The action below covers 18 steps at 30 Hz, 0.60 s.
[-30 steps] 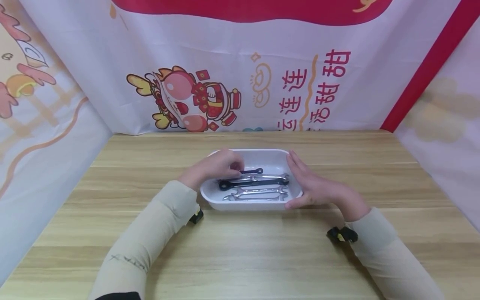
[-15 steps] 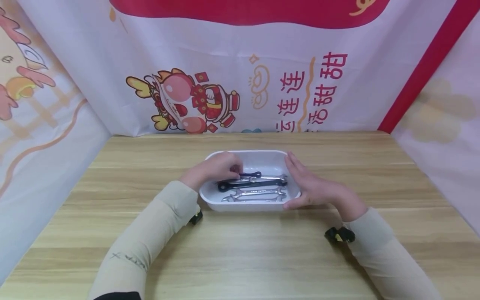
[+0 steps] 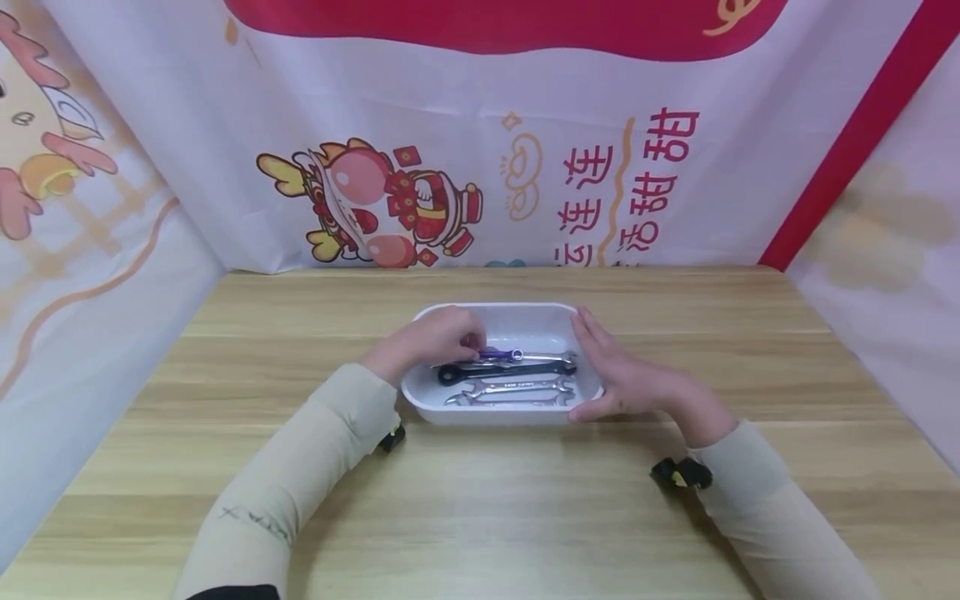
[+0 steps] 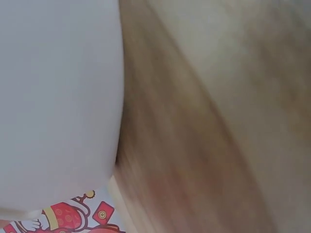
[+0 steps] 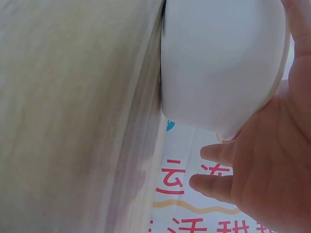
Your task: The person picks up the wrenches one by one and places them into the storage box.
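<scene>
A white oblong tray (image 3: 487,414) holds several wrenches. Inside its left part, my left hand (image 3: 435,336) pinches a small wrench (image 3: 498,356), whose shiny purplish end sticks out to the right of the fingers. Beneath and nearer lie a long black wrench (image 3: 510,371) and silver open-end wrenches (image 3: 517,386). My right hand (image 3: 626,375) rests against the tray's right end, thumb at the near corner, fingers stretched toward the far corner. In the right wrist view, straight fingers extend past the white tray wall (image 5: 218,63). The left wrist view shows only tray wall (image 4: 58,97) and table.
The tray stands on a wood-grain table (image 3: 480,508) toward its back edge. Behind rises a white printed cloth (image 3: 480,100) with red lettering and a cartoon figure. More cloth hangs at both sides. Dark wrist cameras (image 3: 681,473) sit under the beige sleeves.
The small wrench in my left hand looked dark before and now shows a purplish shine; its visible end has dropped slightly nearer the silver wrenches. My right hand stays at the tray.
</scene>
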Tool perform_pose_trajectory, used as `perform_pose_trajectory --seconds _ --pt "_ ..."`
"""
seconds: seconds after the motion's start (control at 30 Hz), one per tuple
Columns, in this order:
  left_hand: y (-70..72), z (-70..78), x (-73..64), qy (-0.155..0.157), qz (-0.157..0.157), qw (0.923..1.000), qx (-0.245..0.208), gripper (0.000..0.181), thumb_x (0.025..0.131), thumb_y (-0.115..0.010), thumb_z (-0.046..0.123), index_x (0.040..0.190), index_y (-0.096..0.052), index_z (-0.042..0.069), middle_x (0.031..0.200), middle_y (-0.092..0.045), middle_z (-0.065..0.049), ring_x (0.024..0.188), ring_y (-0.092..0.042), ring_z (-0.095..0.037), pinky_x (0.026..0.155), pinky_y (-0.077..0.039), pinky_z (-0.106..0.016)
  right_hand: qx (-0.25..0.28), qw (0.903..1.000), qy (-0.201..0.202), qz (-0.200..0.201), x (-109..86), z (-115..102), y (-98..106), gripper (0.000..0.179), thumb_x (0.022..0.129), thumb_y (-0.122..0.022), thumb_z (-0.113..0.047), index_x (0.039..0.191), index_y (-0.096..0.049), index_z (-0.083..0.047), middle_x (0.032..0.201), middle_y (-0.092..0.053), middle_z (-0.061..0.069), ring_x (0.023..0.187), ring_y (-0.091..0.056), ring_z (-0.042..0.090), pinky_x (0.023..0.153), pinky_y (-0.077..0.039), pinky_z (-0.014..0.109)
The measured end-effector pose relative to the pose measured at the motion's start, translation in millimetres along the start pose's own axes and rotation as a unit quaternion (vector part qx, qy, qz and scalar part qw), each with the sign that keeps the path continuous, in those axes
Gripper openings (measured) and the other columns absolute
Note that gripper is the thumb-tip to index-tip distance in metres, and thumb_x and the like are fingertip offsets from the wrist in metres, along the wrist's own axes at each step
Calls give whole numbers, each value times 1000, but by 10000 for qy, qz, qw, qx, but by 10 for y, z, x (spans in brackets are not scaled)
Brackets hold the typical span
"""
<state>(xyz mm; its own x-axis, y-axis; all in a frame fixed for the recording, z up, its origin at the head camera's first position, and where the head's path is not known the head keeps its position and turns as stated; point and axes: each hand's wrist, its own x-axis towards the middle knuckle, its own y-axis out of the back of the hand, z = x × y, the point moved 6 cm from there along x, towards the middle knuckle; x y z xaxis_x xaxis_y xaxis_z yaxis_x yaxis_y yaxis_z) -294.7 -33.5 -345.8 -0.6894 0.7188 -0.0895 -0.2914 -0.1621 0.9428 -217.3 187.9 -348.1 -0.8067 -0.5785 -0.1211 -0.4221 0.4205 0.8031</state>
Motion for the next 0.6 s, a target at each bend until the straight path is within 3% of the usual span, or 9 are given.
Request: perform_pose_trajectory --seconds 0.33,0.5,0.6 --pt "66 37 -191 222 -321 9990 -214 20 92 -71 20 109 -74 11 101 -73 -2 93 -65 -16 89 -56 -34 2 10000 19 -62 7 -9 -32 136 75 -83 -50 157 17 -5 163 27 13 153 12 42 122 -10 59" --pt "210 44 -424 289 -281 9984 -401 29 94 -69 23 120 -69 10 117 -70 -6 111 -64 -23 100 -53 -42 -9 10000 13 -28 16 -27 -22 136 75 -83 -50 157 16 -7 164 27 11 153 11 41 122 -11 58" --pt "315 41 -610 345 -13 9982 -483 38 97 -65 31 130 -64 13 132 -64 -7 127 -57 -27 109 -47 -49 -108 9999 14 -46 3 -31 -23 135 75 -83 -52 158 14 -8 164 26 12 153 10 42 122 -12 58"
